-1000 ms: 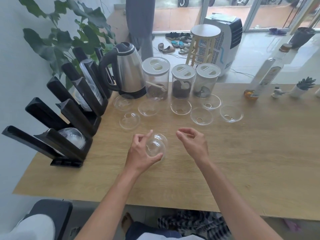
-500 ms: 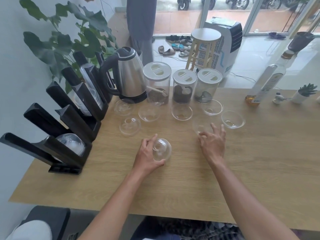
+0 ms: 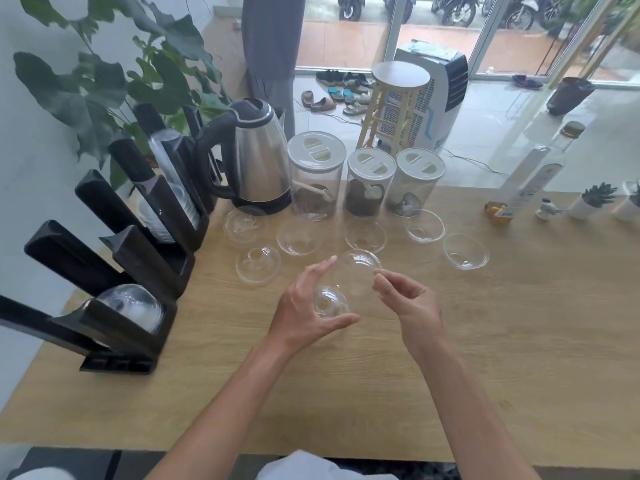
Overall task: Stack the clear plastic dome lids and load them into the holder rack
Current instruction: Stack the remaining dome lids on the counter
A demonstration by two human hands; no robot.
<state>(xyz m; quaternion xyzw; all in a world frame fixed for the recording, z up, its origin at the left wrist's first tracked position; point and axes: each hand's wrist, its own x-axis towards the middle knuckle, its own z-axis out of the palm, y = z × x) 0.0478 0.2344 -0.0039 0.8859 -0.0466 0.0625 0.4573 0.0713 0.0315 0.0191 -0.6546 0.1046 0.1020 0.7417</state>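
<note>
Between your two hands, over the middle of the bench (image 3: 485, 358), a second dome lid (image 3: 358, 271) now hangs pinched at its rim by the fingertips of your right hand (image 3: 408, 306); half a second ago that hand was flat and spread over a loose lid farther back, and that spot on the wood is now bare. Your left hand (image 3: 304, 313) has stayed curled around the held lid (image 3: 329, 303), thumb underneath and fingers above, though it has lifted slightly and tilted toward the newcomer. The two lids sit just apart, not yet nested, so the stack probably gains its next piece once you slide one over the other. Six loose lids (image 3: 296, 240) wait toward the far edge, before the kettle (image 3: 259, 157) and canisters (image 3: 317, 174). Along the left edge, the holder rack (image 3: 145, 258) already carries lids in its near and middle slots.
</note>
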